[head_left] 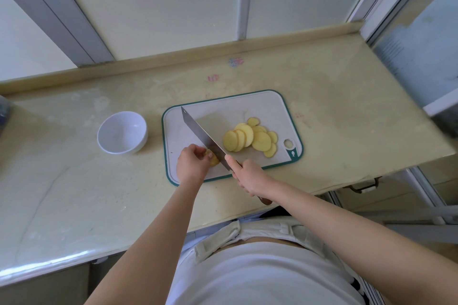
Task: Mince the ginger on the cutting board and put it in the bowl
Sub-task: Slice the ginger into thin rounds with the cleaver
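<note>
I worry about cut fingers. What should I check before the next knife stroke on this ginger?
1. Left hand grips the ginger piece: ok.
2. Its fingertips tucked away from the knife: cannot tell.
3. Right hand wraps the knife handle: ok.
4. Ginger slices lie right of the blade, out of its path: ok.
5. Cutting board lies fully on the counter: ok.
6. Bowl waits empty left of the board: ok.

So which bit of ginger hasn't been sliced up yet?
The chunk that the left hand holds at the near left of the cutting board, against the knife blade. The others are thin slices piled loose on the right side.
</note>
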Available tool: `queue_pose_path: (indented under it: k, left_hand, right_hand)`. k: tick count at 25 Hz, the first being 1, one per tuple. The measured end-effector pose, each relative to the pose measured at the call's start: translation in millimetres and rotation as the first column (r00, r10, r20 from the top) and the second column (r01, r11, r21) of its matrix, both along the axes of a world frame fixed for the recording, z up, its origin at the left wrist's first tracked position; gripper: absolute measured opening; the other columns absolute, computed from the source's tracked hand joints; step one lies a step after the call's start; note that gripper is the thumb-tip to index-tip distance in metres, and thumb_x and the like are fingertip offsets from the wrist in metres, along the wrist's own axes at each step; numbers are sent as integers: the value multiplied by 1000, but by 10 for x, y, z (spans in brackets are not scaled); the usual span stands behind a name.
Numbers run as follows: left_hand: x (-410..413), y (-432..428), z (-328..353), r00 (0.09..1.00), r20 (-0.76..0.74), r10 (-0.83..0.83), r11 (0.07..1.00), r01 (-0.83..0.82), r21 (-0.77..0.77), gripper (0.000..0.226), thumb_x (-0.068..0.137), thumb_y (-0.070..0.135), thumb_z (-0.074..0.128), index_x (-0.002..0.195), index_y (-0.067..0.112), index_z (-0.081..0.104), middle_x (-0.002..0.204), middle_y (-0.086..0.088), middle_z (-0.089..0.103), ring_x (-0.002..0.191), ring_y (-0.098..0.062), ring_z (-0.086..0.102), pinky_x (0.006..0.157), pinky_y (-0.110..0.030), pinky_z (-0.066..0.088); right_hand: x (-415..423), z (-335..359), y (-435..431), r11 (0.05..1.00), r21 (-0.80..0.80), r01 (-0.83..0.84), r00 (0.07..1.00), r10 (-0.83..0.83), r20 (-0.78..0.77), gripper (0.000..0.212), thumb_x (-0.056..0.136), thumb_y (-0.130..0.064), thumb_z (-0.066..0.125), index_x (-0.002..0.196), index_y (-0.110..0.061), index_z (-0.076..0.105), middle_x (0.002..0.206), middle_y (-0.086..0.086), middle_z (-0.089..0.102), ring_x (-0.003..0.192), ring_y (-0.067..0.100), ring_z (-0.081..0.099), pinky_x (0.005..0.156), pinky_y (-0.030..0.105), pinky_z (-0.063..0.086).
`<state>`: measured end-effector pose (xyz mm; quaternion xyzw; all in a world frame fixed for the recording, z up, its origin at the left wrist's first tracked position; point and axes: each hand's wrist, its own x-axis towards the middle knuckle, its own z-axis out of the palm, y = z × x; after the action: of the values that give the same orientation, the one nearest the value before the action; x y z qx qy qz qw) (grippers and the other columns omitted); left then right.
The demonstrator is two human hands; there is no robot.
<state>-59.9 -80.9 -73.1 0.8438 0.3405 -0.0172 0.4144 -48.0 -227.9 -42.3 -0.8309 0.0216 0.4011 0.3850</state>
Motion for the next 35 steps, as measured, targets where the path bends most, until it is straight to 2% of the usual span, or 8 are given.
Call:
queue_pose_path:
  k: [5, 10, 16, 23, 28, 35]
  left_hand:
    - [-39, -7, -25, 999, 31, -7, 1000, 7, -17, 15, 83, 21, 67, 92, 11, 61, 99, -7, 62, 90, -23, 58, 76, -31, 44]
    - [-37, 21, -40, 999, 39, -11, 996, 14, -90, 15, 82, 20, 68, 92, 14, 58, 101, -7, 62, 91, -22, 57, 79, -32, 46]
    - [-48, 24, -69, 999, 44, 15, 994, -10, -111, 17, 81, 20, 70, 92, 15, 58, 100, -7, 62, 90, -22, 57, 83, -36, 49]
    - [-66, -14, -82, 995, 85, 51, 993, -42, -108, 16, 80, 18, 71, 91, 15, 59, 95, -5, 62, 84, -19, 55, 76, -31, 47]
    - [-65, -16, -112, 996, 79, 49, 995, -43, -85, 19, 78, 20, 73, 86, 18, 56, 96, -6, 63, 85, -23, 58, 82, -37, 50]
    - [-60, -2, -123, 997, 68, 42, 996, -36, -79, 18, 78, 19, 73, 86, 18, 57, 97, -7, 63, 84, -23, 57, 82, -37, 50]
  right_hand:
    - [-38, 55, 1, 997, 57, 43, 999, -43, -6, 59, 98, -58, 35, 55, -19, 29, 42, -6, 25, 29, 9, 22, 34, 18, 19]
    - [-70, 109, -16, 997, 75, 9, 999, -12, 38, 58, 98, -60, 32, 57, -19, 29, 48, -3, 27, 34, 10, 23, 37, 21, 22]
    - [-55, 258, -70, 990, 132, 50, 999, -50, -7, 53, 96, -63, 34, 63, -21, 29, 48, -6, 24, 38, 12, 20, 39, 19, 18]
    - [-132, 331, -152, 994, 108, -4, 1000, 5, -5, 54, 98, -60, 31, 63, -19, 32, 48, -6, 25, 38, 12, 20, 40, 21, 19]
    - [-146, 317, -167, 996, 83, -14, 1000, 15, -13, 55, 98, -60, 32, 61, -19, 31, 44, -8, 25, 36, 11, 21, 40, 21, 19]
    - [-69, 384, -100, 1000, 3, -28, 997, 28, -73, 55, 97, -63, 29, 63, -19, 30, 49, -4, 25, 40, 14, 21, 39, 19, 21]
